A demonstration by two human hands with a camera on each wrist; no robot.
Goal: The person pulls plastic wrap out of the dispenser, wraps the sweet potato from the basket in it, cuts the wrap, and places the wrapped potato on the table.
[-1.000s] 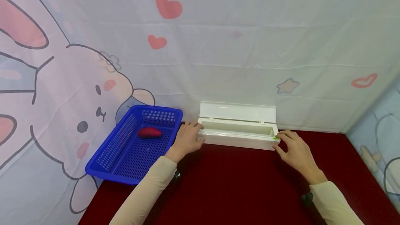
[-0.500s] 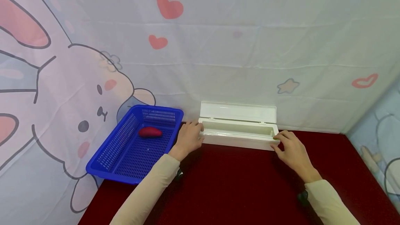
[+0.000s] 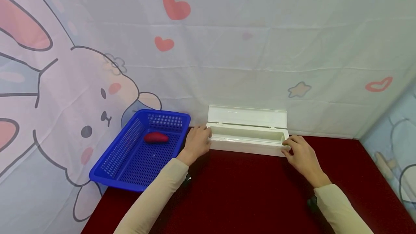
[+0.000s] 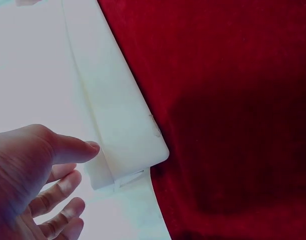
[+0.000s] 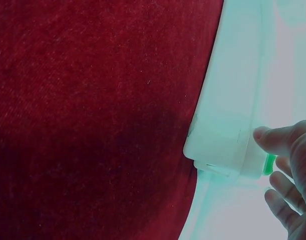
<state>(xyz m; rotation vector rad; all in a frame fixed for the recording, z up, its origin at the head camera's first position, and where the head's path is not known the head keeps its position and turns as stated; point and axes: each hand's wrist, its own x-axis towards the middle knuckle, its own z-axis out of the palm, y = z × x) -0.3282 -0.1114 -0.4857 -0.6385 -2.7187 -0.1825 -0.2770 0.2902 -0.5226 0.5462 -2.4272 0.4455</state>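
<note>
A long white plastic box (image 3: 247, 146) stands at the back of the dark red tabletop, its hinged lid (image 3: 247, 116) raised behind it. My left hand (image 3: 196, 142) grips the box's left end, thumb at the front rim and fingers round the side. At the right end, my right hand (image 3: 302, 157) holds the corner between thumb and fingers. A small green piece (image 5: 269, 164) shows there in the right wrist view, between thumb and fingers; in the head view the fingers hide it. A glossy strip runs along the box's front edge. Glare washes out the inside in both wrist views.
Left of the box a blue perforated basket (image 3: 112, 182) holds one red, elongated object (image 3: 156, 137). A pale printed cloth (image 3: 240, 57) hangs close behind the box and along both sides of the red tabletop (image 3: 247, 194).
My right hand has shifted slightly left onto the box corner, covering the green piece. The left hand has edged slightly right against its end. Box and basket look unmoved.
</note>
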